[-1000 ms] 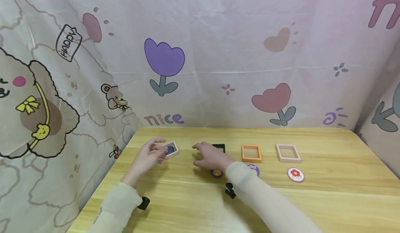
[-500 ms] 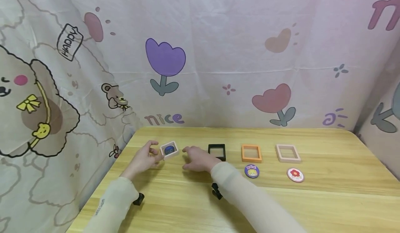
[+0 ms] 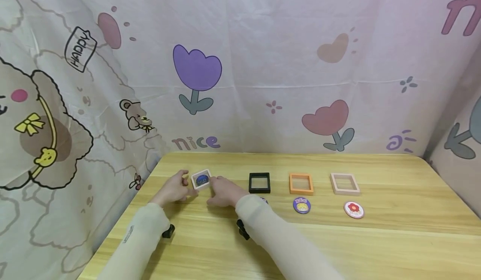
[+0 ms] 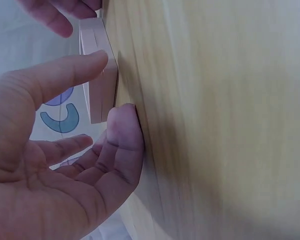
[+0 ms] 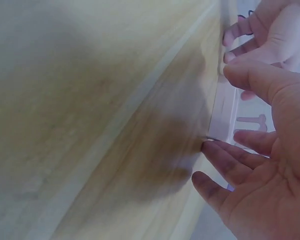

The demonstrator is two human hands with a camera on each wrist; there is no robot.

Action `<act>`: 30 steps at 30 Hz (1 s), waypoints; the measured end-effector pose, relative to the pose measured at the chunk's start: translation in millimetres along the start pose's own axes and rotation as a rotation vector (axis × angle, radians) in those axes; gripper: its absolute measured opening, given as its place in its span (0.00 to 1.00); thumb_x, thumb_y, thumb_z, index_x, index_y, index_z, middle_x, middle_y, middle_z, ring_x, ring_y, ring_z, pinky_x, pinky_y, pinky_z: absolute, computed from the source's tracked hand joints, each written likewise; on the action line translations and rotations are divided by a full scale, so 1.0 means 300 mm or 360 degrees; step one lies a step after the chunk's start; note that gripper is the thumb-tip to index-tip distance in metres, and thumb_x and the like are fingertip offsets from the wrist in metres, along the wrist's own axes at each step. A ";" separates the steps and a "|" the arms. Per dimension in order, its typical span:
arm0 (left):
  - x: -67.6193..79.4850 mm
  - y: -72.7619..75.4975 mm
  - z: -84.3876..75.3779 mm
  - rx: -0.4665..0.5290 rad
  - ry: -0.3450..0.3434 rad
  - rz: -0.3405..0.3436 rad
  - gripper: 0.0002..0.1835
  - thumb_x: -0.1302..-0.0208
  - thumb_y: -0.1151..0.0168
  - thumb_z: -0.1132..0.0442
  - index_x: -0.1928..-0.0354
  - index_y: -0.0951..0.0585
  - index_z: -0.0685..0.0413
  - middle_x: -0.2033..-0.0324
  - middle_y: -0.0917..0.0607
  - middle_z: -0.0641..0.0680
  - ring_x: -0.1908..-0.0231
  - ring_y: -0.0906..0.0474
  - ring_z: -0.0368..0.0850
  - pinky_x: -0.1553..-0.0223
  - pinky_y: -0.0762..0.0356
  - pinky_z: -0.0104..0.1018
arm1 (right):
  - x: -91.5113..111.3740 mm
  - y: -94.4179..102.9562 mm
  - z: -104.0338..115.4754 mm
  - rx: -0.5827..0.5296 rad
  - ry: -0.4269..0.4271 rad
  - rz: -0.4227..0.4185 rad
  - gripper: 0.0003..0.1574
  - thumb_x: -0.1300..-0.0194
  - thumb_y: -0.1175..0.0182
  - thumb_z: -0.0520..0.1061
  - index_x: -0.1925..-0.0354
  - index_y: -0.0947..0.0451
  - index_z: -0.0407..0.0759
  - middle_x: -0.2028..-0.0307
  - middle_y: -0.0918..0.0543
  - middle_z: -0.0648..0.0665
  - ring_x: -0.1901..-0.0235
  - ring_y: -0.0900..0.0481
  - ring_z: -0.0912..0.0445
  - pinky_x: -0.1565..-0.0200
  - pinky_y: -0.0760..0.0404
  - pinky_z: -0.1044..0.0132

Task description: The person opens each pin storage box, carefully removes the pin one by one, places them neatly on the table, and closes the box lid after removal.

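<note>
A small pale box frame [image 3: 194,182] lies at the far left of the table, turned slightly, with a round blue badge [image 3: 202,180] inside it. My left hand [image 3: 174,188] is at its left side, fingers loosely bent. In the left wrist view the thumb [image 4: 97,62] lies against the frame's side wall [image 4: 101,95]; the other fingertips are near its corner. My right hand [image 3: 225,192] reaches the frame's right edge with its fingertips, the thumb spread away. The right wrist view shows its fingers [image 5: 230,162] loosely spread beside the frame [image 5: 223,112].
Right of my hands stand a black frame [image 3: 250,182], an orange frame [image 3: 301,192] and a pale pink frame [image 3: 347,192]. In front lie a purple bear badge [image 3: 302,205], a red-flower badge [image 3: 354,209] and a badge [image 3: 264,200] partly hidden by my right sleeve. A printed curtain [image 3: 240,117] hangs behind.
My right hand has moved left from in front of the black frame to the pale frame's right side. My left thumb has come off the blue badge. The black frame now shows fully.
</note>
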State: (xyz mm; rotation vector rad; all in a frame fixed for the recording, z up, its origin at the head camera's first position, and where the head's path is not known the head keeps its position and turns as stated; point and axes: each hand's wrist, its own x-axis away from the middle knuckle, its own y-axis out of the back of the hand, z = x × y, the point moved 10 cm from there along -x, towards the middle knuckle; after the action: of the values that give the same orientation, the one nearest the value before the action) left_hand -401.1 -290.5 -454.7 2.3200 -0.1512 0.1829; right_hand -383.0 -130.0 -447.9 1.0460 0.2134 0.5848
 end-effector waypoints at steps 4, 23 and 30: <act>-0.012 -0.003 0.001 -0.0017 0.0017 0.0021 0.54 0.39 0.22 0.64 0.18 0.45 0.69 0.51 0.26 0.63 0.66 0.20 0.47 0.66 0.12 0.36 | -0.009 -0.003 -0.003 -0.0011 -0.0025 -0.0009 0.52 0.34 0.25 0.51 0.21 0.35 0.37 0.29 0.22 0.37 0.34 0.19 0.48 0.26 0.22 0.55; 0.003 -0.010 -0.020 -0.0132 -0.0154 0.0017 0.34 0.47 0.18 0.65 0.40 0.23 0.69 0.59 0.22 0.60 0.70 0.21 0.46 0.68 0.20 0.35 | 0.023 0.002 0.021 -0.0153 0.0045 -0.0057 0.31 0.33 0.27 0.44 0.36 0.21 0.36 0.69 0.22 0.50 0.75 0.30 0.59 0.71 0.26 0.68; 0.027 -0.004 -0.014 -0.0169 -0.0256 -0.0032 0.35 0.47 0.16 0.59 0.40 0.21 0.66 0.53 0.18 0.59 0.58 0.26 0.48 0.56 0.26 0.37 | 0.038 0.000 0.027 -0.0135 0.0110 -0.0080 0.20 0.33 0.27 0.44 0.45 0.18 0.39 0.75 0.28 0.53 0.77 0.33 0.61 0.75 0.30 0.71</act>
State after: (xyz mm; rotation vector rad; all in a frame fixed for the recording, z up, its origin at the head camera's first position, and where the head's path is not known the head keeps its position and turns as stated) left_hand -393.2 -287.1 -451.3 2.2282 -0.2129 -0.0220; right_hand -370.1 -129.8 -442.8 0.9370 0.2729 0.5800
